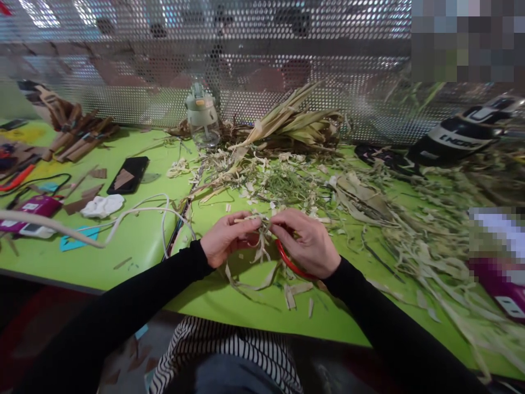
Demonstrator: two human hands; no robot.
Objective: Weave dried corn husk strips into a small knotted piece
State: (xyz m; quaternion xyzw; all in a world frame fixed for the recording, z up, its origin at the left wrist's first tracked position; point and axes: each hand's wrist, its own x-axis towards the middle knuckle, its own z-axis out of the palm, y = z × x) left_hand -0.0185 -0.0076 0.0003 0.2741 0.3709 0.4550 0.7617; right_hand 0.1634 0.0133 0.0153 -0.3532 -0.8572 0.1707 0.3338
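Both hands meet over the green table in front of my body. My left hand (229, 236) pinches a small bunch of pale dried husk strips (262, 249) between thumb and fingers, with loose ends dangling below. Close against it, my right hand (307, 243) pinches the same bunch with its fingertips. A red curved handle (292, 264), like a scissors loop, shows under the right palm; its other parts are hidden. Beneath the hands, a long pale strip (260, 282) curls on the table, and short cut pieces (290, 298) lie nearby.
A heap of shredded husk (287, 180) and a dried leaf bundle (283, 123) lie behind the hands. Farther out are a clear bottle (203, 117), black phone (128, 175), white cable (118, 224), purple power strip (35, 210) and black bottle (455, 137). A perforated metal screen (164, 71) stands behind.
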